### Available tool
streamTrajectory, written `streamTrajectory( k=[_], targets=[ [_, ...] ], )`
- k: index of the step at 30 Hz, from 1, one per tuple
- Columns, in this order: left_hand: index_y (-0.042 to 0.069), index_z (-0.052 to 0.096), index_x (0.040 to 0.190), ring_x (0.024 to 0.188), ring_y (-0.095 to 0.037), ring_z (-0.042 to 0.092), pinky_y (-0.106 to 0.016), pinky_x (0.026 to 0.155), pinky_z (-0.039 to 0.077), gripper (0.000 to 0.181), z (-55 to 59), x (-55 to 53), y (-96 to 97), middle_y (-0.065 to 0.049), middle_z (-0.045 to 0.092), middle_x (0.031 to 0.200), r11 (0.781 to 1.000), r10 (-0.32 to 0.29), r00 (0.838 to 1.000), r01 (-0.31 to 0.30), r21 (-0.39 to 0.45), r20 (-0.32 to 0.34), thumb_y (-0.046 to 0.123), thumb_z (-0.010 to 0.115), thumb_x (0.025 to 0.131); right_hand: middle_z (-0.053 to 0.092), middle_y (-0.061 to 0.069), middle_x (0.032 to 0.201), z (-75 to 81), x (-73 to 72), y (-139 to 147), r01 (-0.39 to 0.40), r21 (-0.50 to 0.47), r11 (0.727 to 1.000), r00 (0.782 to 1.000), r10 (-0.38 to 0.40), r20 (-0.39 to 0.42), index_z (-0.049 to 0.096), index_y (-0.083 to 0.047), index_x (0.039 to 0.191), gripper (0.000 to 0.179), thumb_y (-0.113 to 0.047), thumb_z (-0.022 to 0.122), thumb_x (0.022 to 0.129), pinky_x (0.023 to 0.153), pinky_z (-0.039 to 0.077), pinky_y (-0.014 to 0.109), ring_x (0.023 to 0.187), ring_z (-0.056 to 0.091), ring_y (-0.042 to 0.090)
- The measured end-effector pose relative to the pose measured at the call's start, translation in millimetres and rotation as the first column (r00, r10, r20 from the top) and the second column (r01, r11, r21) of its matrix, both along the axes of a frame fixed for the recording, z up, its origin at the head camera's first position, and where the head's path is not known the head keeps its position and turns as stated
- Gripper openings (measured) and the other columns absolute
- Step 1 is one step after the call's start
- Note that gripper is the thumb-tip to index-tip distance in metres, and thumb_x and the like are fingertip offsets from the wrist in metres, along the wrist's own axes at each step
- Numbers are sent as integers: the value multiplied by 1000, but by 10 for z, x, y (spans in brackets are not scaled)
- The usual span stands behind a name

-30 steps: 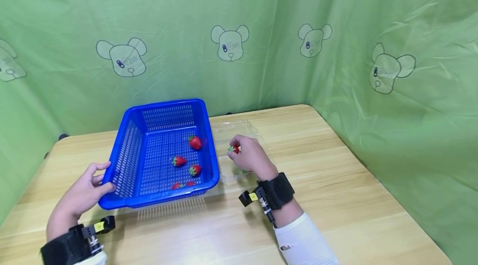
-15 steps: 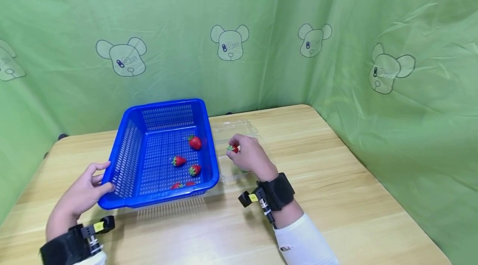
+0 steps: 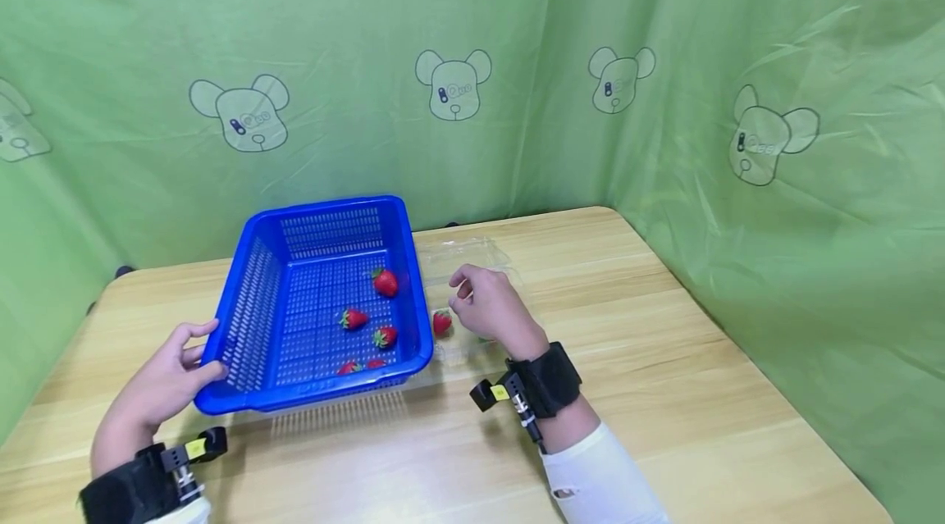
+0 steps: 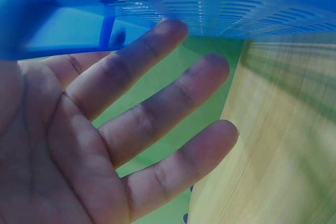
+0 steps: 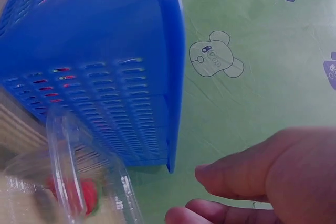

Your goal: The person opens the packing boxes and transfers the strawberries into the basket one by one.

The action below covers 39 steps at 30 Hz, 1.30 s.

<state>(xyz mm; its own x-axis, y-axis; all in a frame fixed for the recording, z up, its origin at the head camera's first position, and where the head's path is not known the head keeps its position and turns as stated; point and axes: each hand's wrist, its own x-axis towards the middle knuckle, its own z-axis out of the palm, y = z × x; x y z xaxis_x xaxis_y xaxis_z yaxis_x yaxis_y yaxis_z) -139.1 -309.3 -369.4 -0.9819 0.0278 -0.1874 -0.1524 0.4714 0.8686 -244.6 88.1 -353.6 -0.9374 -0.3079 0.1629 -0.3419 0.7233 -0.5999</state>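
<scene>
My left hand (image 3: 158,376) grips the left rim of a blue plastic basket (image 3: 317,383) with thumb and forefinger. In the left wrist view the other fingers (image 4: 173,108) stretch out beneath the basket wall. Several strawberries (image 3: 385,282) lie toward the right and front of the basket floor. Right of the basket stands a clear plastic box (image 3: 461,257), its lid side folded back. One strawberry (image 3: 441,323) lies in this box by the basket; a bit of another shows below my right hand (image 3: 490,307). That hand hovers over the box, fingers loosely bent and holding nothing.
A light wooden table (image 3: 709,409) carries everything. Behind it and along both sides hangs a green curtain (image 3: 354,24) with printed bear heads. The basket's right wall stands close against the clear box.
My right hand has let go of the strawberry it was pinching, which now lies in the clear box near the basket. The left hand and the basket have stayed in place.
</scene>
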Motion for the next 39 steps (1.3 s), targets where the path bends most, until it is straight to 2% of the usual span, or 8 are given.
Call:
streamTrajectory(
  k=[8,13,16,18,21,25,29,39],
  targets=[
    [-8,11,148,99,-39,65,-40,78,58,68,3,-2,-1,-45,41,132,1000,1,1000,-1,-4,-3,4,52,95,65,6,91,-75,-46,-8,4,20,1000,999,-5,46,65,-7,103,16,-12,69,88,70,53,34,83,61,21],
    [-8,11,147,98,-39,65,-40,78,58,67,0,2,1,-45,42,131,1000,0,1000,0,0,-8,3,51,95,65,13,111,-194,-101,-24,-12,121,993,991,-4,133,64,-6,113,26,-15,69,89,83,51,39,98,60,26],
    [-9,12,147,99,-39,65,-40,78,58,67,-3,7,2,-45,42,131,1000,2,1000,-2,-1,-8,3,52,95,63,14,118,-266,-124,-27,-31,177,984,980,-5,199,64,-6,118,30,-15,68,89,80,51,37,93,60,23],
    [-9,12,147,99,-39,65,-40,78,58,67,-3,9,2,-45,42,131,1000,2,1000,-2,-2,-7,3,52,95,64,12,114,-309,-135,-27,-43,193,980,971,-5,240,64,-7,117,30,-15,69,89,73,51,34,82,60,20],
    [-9,12,147,98,-38,66,-40,78,58,67,-2,6,6,-45,42,130,1000,2,1000,-2,3,-12,3,52,95,63,8,98,-363,-144,-19,-68,205,976,964,11,267,65,-7,114,29,-14,70,86,61,48,31,66,57,17],
    [-8,12,147,98,-38,66,-40,77,58,67,-3,-6,3,-45,42,131,1000,-2,1000,2,5,-17,3,52,95,60,2,81,-410,-149,-11,-98,207,973,964,41,264,66,-6,107,28,-11,76,81,58,47,29,66,56,16],
    [-8,11,148,99,-39,65,-40,78,58,67,4,-13,3,-45,41,132,1000,-5,1000,5,1,-10,3,52,95,61,1,78,-433,-155,-10,-100,191,976,960,44,276,67,-6,101,25,-6,75,77,56,47,28,67,56,16],
    [-8,12,147,98,-38,66,-40,78,58,67,-6,-3,3,-45,42,130,1000,1,1000,-1,5,-14,3,52,94,59,0,76,-421,-183,-32,-63,141,988,984,39,172,67,-4,102,19,-10,70,85,61,48,29,66,55,16]
  ],
)
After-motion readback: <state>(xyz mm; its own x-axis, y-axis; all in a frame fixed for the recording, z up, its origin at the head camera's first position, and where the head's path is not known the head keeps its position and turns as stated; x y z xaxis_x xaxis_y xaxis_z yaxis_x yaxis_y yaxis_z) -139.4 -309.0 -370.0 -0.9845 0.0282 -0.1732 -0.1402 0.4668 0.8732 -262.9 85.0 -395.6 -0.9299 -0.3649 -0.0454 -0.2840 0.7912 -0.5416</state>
